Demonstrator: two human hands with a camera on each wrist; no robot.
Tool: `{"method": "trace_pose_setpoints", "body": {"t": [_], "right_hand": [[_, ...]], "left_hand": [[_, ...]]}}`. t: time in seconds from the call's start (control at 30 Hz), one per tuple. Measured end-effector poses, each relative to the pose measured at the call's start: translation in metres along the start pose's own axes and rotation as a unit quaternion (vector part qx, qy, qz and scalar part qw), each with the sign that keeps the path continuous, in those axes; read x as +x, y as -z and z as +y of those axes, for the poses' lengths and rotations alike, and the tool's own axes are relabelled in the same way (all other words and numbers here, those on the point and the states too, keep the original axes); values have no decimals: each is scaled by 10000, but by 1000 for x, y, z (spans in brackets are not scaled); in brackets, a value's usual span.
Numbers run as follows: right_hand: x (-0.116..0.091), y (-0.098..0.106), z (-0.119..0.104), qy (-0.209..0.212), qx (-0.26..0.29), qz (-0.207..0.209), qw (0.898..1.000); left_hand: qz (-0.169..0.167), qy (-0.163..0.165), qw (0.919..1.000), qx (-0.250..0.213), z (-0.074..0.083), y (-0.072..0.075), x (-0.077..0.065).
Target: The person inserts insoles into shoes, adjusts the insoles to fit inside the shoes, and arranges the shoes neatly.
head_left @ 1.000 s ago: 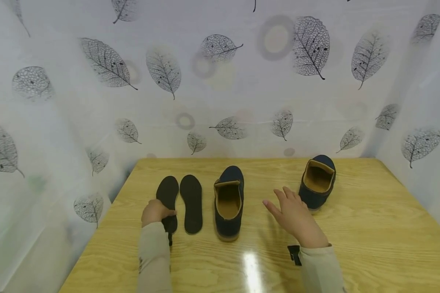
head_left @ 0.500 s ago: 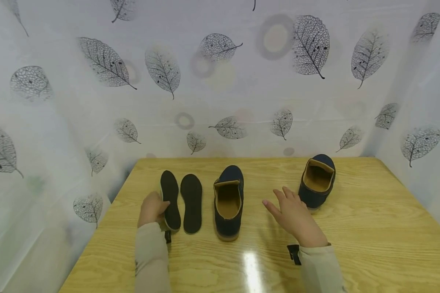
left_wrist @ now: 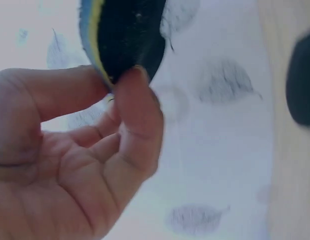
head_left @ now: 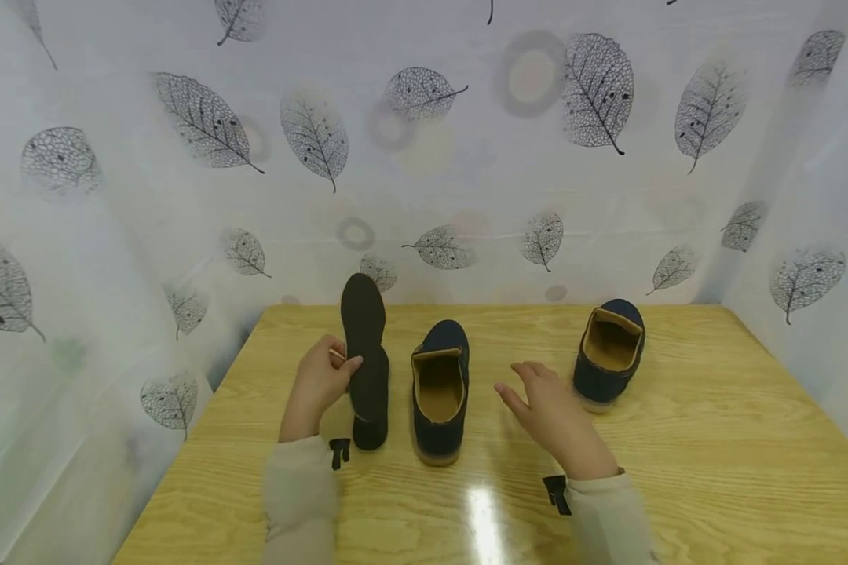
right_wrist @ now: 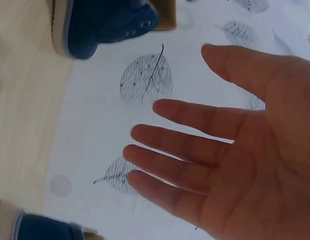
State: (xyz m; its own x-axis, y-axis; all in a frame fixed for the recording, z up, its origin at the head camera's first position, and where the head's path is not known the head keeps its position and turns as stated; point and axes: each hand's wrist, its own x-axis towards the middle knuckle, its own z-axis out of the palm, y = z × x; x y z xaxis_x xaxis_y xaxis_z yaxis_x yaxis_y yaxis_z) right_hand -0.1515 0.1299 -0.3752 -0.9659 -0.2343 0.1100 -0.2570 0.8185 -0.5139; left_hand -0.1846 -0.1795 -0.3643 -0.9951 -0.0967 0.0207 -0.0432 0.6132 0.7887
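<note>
My left hand (head_left: 319, 382) pinches a black insole (head_left: 363, 314) between thumb and fingers and holds it up, toe end away from me. Its bluish and yellow edge shows beside the fingertips in the left wrist view. Behind and below it, a second black insole (head_left: 371, 434) lies on the table, partly covered from sight. A navy shoe (head_left: 444, 443) with a tan lining stands just right of the insoles, toe pointing away. Over the table between this shoe and its mate (head_left: 597, 382), my right hand (head_left: 554, 420) hovers with fingers spread, holding nothing.
The wood-grain table (head_left: 714, 439) runs back to a pale curtain (head_left: 466, 180) printed with dark leaves, which also hangs at both sides. Dark straps (head_left: 555, 494) show at both wrists, by the beige sleeves (head_left: 608, 518).
My left hand has lifted the left insole off the table and carried it right, in front of the other insole. The right hand has shifted slightly left; both shoes stay put.
</note>
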Motion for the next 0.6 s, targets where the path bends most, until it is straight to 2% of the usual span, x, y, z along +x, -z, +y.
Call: {"method": "trace_pose_setpoints", "body": {"t": [0.17,0.33,0.47,0.6], "right_hand": [[1,-14,-20,286,476,439,9975],[0,-34,-40,773,673,1105,9886],[0,-44,-47,1242,394,2008,9709],[2,-44,-44,1348,187,2919,9467]], "left_hand": [[255,-546,9952,-768,19,-23,-1],[465,-953,9776,-1819,40,-54,-6],[532,-1144,9602,-2493,56,-80,-15],[624,-1418,9344,-3208,68,-102,-25]]}}
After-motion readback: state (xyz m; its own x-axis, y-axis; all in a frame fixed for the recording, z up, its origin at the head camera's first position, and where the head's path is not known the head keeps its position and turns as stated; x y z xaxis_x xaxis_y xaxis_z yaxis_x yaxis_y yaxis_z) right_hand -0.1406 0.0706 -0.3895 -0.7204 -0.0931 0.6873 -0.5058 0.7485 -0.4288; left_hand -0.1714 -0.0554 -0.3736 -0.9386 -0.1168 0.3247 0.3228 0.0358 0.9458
